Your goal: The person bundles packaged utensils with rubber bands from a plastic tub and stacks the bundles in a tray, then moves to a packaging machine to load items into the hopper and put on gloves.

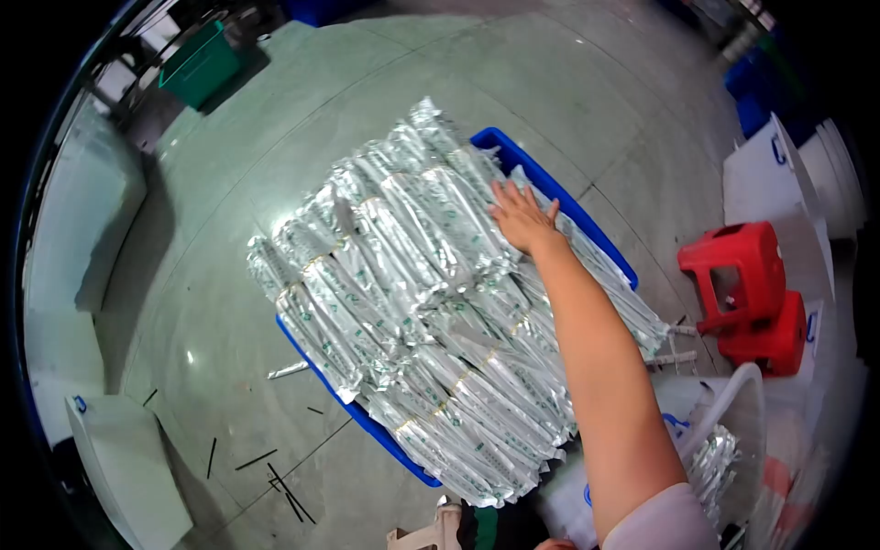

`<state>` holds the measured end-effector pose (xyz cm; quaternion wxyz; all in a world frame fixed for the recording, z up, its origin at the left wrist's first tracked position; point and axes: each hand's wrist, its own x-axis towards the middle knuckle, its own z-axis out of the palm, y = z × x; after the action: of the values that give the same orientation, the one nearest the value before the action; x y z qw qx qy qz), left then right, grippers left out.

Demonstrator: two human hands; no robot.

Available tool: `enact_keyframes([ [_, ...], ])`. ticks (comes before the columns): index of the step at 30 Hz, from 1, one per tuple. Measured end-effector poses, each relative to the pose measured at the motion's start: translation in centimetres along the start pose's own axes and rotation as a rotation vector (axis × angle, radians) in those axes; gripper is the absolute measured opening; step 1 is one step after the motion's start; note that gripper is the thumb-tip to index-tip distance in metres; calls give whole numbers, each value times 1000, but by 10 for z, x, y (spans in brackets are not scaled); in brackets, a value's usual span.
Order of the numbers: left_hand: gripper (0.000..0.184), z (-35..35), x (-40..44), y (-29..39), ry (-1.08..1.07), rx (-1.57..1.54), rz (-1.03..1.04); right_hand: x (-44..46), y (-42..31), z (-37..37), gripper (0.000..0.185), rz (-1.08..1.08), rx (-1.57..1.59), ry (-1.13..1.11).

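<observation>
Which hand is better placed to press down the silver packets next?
Likely the right: the right hand lies spread over the silver packets, near the exposed rim of the blue crate. The left hand isn't clearly visible, so its reach is uncertain.

The right hand (524, 225) is laid, with fingers spread, on the right part of a heap of silver foil packets (431, 238) printed in green. The packets are gathered into bundles by thin yellowish bands and piled above the rim of a blue plastic tub (498, 147). Two red plastic stools (763, 252) are placed right of the tub; thin black sticks (256, 460) are scattered on the grey floor (211, 302) at lower left.
</observation>
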<state>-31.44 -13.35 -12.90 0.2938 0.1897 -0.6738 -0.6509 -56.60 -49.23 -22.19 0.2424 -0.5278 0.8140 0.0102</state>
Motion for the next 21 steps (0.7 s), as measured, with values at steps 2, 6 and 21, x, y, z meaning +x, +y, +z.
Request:
enact_keyframes([
  [2, 28, -2, -1, 9, -55, -13, -6, -25, -2, -32, 50, -75, -78, 26],
  [6, 23, -3, 8, 48, -136, 89, -180, -107, -13, -70, 43, -269, 181, 370],
  [21, 15, 32, -28, 48, -9, 475, 433, -747, 109, 69, 35, 584, 473, 1189],
])
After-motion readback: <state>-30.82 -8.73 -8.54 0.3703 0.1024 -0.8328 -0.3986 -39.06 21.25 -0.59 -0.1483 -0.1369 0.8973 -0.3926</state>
